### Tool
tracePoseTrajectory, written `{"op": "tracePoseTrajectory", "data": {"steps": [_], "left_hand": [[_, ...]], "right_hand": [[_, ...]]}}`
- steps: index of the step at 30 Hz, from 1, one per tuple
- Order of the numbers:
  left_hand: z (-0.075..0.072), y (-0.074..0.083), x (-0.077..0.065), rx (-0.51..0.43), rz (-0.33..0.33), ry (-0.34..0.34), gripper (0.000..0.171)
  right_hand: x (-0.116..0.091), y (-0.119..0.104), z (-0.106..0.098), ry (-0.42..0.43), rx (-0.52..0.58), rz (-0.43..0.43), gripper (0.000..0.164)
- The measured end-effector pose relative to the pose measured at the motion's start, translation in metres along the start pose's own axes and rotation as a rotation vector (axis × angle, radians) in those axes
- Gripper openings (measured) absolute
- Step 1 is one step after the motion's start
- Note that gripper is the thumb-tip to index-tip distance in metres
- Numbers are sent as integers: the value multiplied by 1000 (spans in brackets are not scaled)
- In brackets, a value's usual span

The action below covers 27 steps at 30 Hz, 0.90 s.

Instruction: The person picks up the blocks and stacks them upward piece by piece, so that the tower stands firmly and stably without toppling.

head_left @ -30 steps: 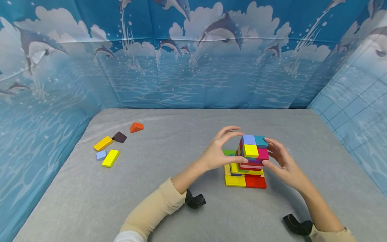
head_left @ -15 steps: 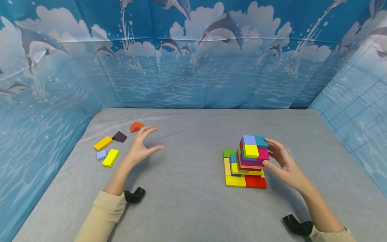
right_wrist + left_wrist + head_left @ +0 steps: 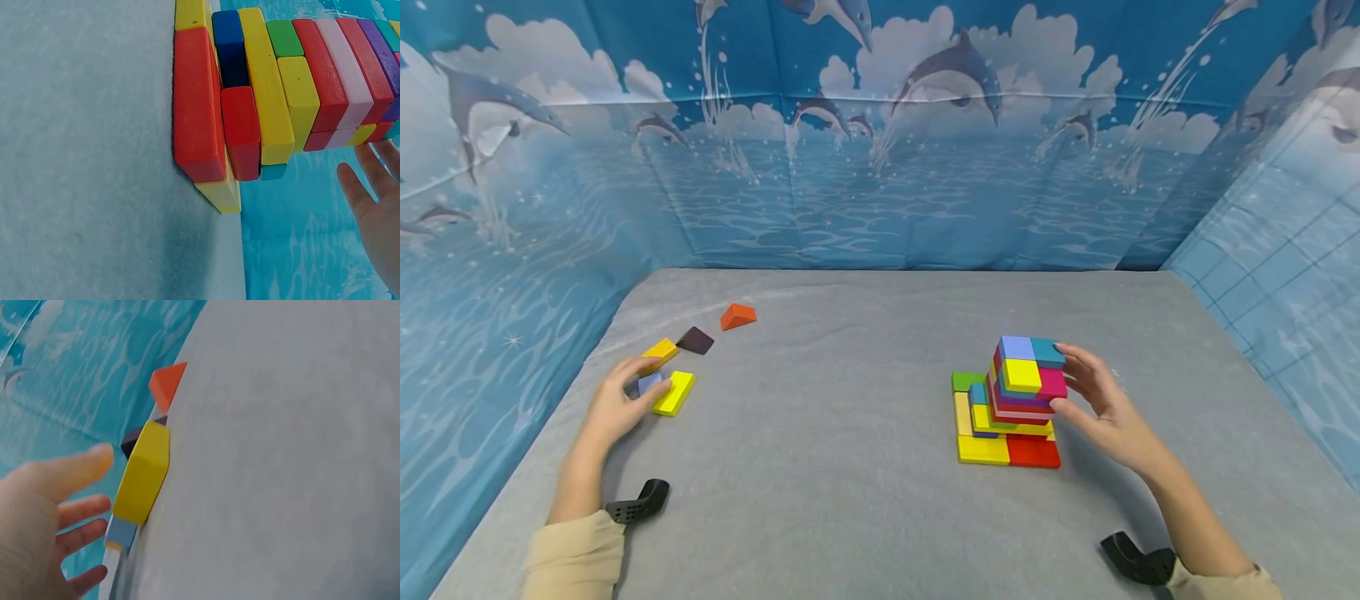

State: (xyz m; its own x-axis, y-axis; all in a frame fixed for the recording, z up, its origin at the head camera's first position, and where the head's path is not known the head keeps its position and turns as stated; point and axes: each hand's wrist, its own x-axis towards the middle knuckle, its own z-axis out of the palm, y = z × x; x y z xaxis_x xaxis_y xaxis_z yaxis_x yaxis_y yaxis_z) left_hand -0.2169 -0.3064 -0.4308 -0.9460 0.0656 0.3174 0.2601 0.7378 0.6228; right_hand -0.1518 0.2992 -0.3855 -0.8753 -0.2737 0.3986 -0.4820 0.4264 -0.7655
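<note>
Over the loose blocks at the table's left, my left hand (image 3: 613, 404) has thumb and fingers spread around a small light-blue block (image 3: 650, 382). In the left wrist view a gap separates the fingers from the blocks. Close by lie a bright yellow block (image 3: 675, 393) and a darker yellow block (image 3: 660, 353), partly hidden by the fingers. My right hand (image 3: 1108, 417) rests its fingertips and thumb against the right side of a block tower (image 3: 1021, 379). A light-blue block (image 3: 1017, 347) and a teal block (image 3: 1047, 352) top this upright, stepped tower.
A dark purple block (image 3: 696, 340) and an orange triangular block (image 3: 738, 316) lie farther back on the left. Grey cloth covers the table (image 3: 850, 467). A dolphin-print curtain (image 3: 880, 200) hangs along the back and sides.
My left hand has left the tower and travelled left across the table to the loose blocks. My right hand has stayed at the tower, which looks unchanged.
</note>
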Motion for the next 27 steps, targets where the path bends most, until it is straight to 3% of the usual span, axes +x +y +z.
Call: {"op": "tracePoseTrajectory", "data": {"steps": [8, 13, 19, 27], "left_hand": [[-4, -8, -7, 39, -13, -19, 28], [-4, -9, -10, 91, -21, -41, 31], [-5, -14, -12, 67, -53, -35, 36], [-10, -13, -14, 133, -41, -64, 37]], "right_hand": [[0, 0, 0, 4, 5, 1, 78], [0, 1, 0, -6, -6, -15, 79], [0, 1, -1, -22, -17, -23, 78], [-1, 0, 0, -8, -17, -3, 78]]}}
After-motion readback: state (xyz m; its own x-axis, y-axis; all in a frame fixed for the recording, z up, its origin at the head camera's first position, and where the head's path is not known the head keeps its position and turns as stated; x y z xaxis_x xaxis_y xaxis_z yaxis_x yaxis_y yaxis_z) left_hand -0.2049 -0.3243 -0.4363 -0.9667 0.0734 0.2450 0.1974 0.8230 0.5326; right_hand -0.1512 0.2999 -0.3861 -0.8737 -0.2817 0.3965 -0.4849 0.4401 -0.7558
